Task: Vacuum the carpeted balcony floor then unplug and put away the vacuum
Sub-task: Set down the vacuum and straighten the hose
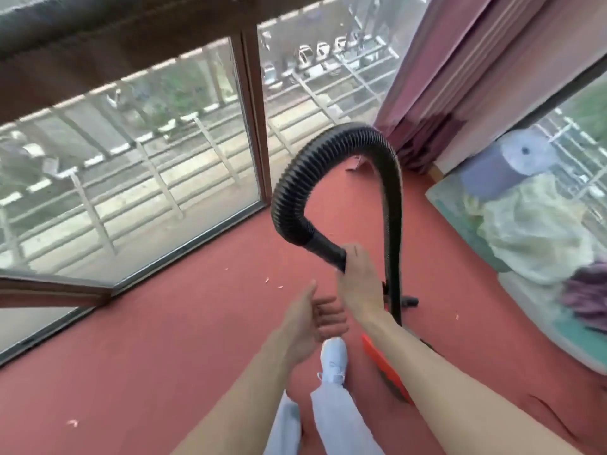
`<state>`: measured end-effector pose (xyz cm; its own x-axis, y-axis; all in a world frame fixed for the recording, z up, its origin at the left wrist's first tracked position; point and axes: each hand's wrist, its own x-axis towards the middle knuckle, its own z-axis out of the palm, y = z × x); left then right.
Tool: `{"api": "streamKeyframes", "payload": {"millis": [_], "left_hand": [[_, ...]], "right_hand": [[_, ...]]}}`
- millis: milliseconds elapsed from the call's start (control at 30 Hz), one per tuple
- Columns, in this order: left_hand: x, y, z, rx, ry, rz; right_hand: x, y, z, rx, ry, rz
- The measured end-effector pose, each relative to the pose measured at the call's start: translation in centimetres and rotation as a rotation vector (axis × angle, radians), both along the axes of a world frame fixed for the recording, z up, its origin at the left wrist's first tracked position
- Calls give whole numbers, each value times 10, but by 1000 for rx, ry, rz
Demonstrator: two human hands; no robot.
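Note:
A black ribbed vacuum hose (297, 178) arches up over the red carpet (184, 323) in the middle of the head view. My right hand (356, 277) grips the hose's smooth black end. From the top of the arch the hose drops to the vacuum (387, 369), whose orange body is mostly hidden behind my right forearm. My left hand (315, 320) hovers just below and left of the right hand, fingers spread, holding nothing. Small pale scraps (267, 280) lie scattered on the carpet.
Floor-to-ceiling windows in brown frames (253, 126) bound the left and far sides. A pink curtain (460, 70) hangs at the far right corner. A mat with pale cloth, a purple rag and a grey cylinder (512, 165) lies on the right. My white shoe (333, 359) stands below my hands.

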<state>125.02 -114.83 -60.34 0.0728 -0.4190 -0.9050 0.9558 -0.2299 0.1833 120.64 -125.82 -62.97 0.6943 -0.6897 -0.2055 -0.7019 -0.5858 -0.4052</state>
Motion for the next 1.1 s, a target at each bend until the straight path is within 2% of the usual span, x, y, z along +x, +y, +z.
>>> {"api": "streamKeyframes", "payload": {"millis": [133,300,367,500,633,733,867,933,1000,1033,1100], "left_hand": [[-11,-12,51,-32,104,7],[-37,-13,99,5,103,-92],[-55,-14,112,6,118,-101],[-97,-16,116,-143,259,101],[-142,-15,108,-87,265,267],[-169,-9,104,48,261,337],[-191,-3,102,268,191,536],[-198,7,89,351,133,531],[-198,16,80,368,75,456],[-200,18,77,340,42,485],[-205,22,58,352,-105,341]], "right_hand": [[-20,2,50,58,-126,-127],[-62,20,102,293,-285,-269],[-80,29,122,279,-301,-318],[-122,54,149,279,-332,-415],[-169,65,159,389,-233,-512],[-215,72,177,467,-201,-341],[-276,58,219,449,94,-87],[-284,53,247,395,-45,28],[-276,54,260,256,-219,200],[-268,56,263,148,-242,337],[-254,63,257,-124,-89,578]]}}
